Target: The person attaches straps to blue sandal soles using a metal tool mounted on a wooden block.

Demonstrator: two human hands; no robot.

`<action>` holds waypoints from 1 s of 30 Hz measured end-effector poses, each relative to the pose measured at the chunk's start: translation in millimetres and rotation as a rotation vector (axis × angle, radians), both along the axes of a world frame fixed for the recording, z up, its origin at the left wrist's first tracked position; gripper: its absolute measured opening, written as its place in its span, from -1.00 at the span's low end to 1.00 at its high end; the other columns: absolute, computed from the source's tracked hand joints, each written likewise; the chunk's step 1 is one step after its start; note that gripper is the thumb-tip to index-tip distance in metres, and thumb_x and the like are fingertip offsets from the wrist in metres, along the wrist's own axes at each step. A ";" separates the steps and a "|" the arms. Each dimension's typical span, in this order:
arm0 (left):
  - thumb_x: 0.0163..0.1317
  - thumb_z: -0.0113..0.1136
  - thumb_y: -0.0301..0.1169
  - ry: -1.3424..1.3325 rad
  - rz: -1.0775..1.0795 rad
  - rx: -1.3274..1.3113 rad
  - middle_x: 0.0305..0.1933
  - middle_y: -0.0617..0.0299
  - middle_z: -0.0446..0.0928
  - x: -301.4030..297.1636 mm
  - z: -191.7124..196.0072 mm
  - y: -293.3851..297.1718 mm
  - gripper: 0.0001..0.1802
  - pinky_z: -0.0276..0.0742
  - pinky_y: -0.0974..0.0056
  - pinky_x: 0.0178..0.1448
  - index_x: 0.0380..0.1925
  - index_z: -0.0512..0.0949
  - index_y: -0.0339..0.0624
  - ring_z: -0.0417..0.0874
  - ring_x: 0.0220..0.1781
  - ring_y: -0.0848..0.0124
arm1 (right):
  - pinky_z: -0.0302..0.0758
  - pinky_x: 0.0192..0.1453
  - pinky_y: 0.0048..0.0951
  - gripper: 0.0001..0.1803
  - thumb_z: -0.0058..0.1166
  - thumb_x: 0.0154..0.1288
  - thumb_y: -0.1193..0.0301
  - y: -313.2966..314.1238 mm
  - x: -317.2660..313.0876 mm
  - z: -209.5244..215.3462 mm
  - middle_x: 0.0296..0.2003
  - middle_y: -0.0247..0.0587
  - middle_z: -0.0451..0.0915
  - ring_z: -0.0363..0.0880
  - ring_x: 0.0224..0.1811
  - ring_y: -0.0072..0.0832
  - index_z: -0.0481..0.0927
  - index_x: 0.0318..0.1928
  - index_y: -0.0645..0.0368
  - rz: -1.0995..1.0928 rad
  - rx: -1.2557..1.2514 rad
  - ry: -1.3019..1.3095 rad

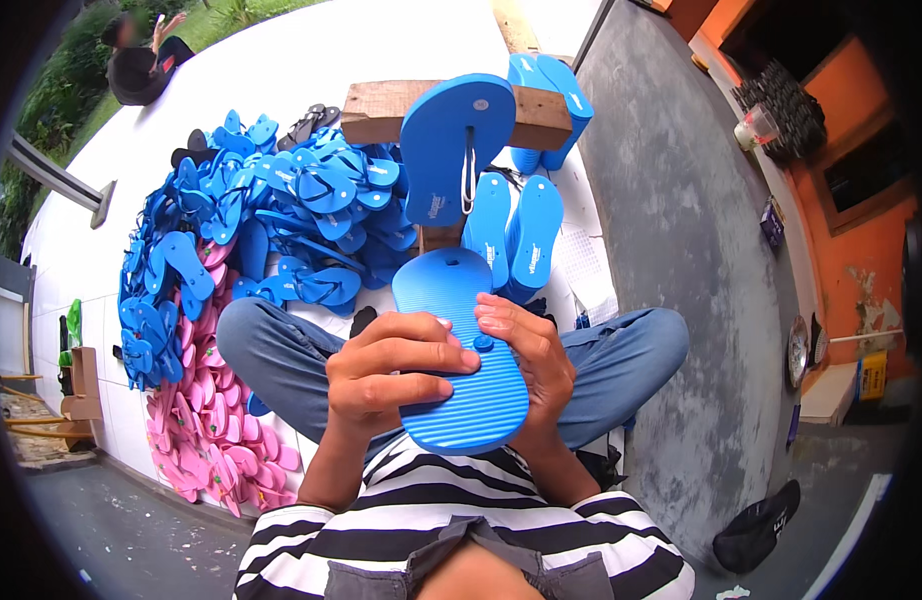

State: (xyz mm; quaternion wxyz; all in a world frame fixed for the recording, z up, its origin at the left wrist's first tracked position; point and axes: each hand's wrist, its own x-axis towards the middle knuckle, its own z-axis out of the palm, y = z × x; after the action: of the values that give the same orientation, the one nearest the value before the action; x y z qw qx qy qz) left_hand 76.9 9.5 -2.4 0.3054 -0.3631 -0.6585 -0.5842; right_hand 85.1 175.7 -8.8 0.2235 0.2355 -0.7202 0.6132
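Above my lap I hold a blue flip-flop sole (461, 405), its ribbed underside facing up. A round blue strap plug (483, 343) sits near its middle right, and a dark hole shows near the far end. My left hand (396, 365) grips the left side, fingertips pressed on the ribs close to the plug. My right hand (531, 360) is wrapped round the right edge, fingertips beside the plug. Just beyond, another blue sole (446, 150) leans smooth side up against a wooden block (381, 110). A thin white looped piece (469, 175) stands against that sole.
A heap of blue flip-flops (311, 190) lies left of the block, with pink flip-flops (216, 420) nearer. Upright stacks of blue soles (534, 235) stand right of the block. A grey floor strip (681, 250) runs along the right. Another person (141, 65) sits far left.
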 end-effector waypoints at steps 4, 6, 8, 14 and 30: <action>-0.02 0.49 -0.38 -0.114 0.130 -0.003 -0.16 0.01 0.68 1.9 -13.7 4.9 -0.59 0.65 0.10 -0.03 -0.21 0.49 -0.19 0.69 -0.14 0.12 | 0.57 0.12 -0.22 -0.66 0.21 0.22 0.59 -2.5 -5.9 -6.9 -0.05 0.00 0.62 0.65 0.04 -0.12 0.57 0.03 0.28 -0.033 0.083 -0.069; 0.07 0.44 -0.50 -0.247 0.182 -0.034 -0.09 -0.09 0.64 1.4 -18.4 3.1 -0.56 0.63 0.15 0.02 -0.13 0.39 -0.22 0.70 -0.11 0.12 | 0.59 0.06 -0.23 -0.64 0.22 0.24 0.57 -1.4 -12.8 -14.9 -0.06 0.01 0.62 0.66 -0.02 -0.12 0.56 0.06 0.28 -0.044 0.177 -0.103; 0.18 0.36 -0.56 -0.580 0.120 0.249 -0.05 -0.07 0.62 2.3 -25.4 9.0 -0.62 0.62 0.24 0.02 -0.09 0.37 -0.26 0.69 -0.07 0.25 | 0.59 -0.02 -0.24 -0.60 0.20 0.28 0.52 0.8 -15.2 -24.4 -0.07 0.02 0.61 0.65 -0.08 -0.09 0.54 0.13 0.28 -0.026 0.238 -0.122; 0.32 0.30 -0.40 -0.951 0.195 0.261 -0.21 0.20 0.61 -19.7 -63.7 -10.6 -0.65 0.53 0.48 -0.20 -0.02 0.41 -0.28 0.62 -0.25 0.56 | 0.50 -0.01 -0.41 -0.60 0.06 0.45 0.36 17.4 -21.9 -77.6 -0.09 -0.05 0.62 0.59 -0.05 -0.41 0.49 0.20 0.31 0.297 -0.046 -0.622; 0.16 0.30 -0.30 -0.778 -0.001 -0.976 -0.11 -0.01 0.52 9.0 -241.7 45.0 -0.61 0.58 0.05 -0.03 -0.05 0.50 -0.22 0.58 -0.01 -0.01 | 0.41 -0.25 -0.55 -0.62 0.03 0.49 0.18 71.1 -77.8 -169.0 -0.39 -0.41 0.51 0.40 -0.34 -0.69 0.57 -0.09 0.32 -0.410 -0.208 -0.904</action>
State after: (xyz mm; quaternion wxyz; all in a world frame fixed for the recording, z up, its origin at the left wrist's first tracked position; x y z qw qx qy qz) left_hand 85.9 54.6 -244.1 -0.1582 -0.2220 -0.9123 -0.3057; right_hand 7.3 246.7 -177.8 0.0273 -0.2232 -0.7114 0.6659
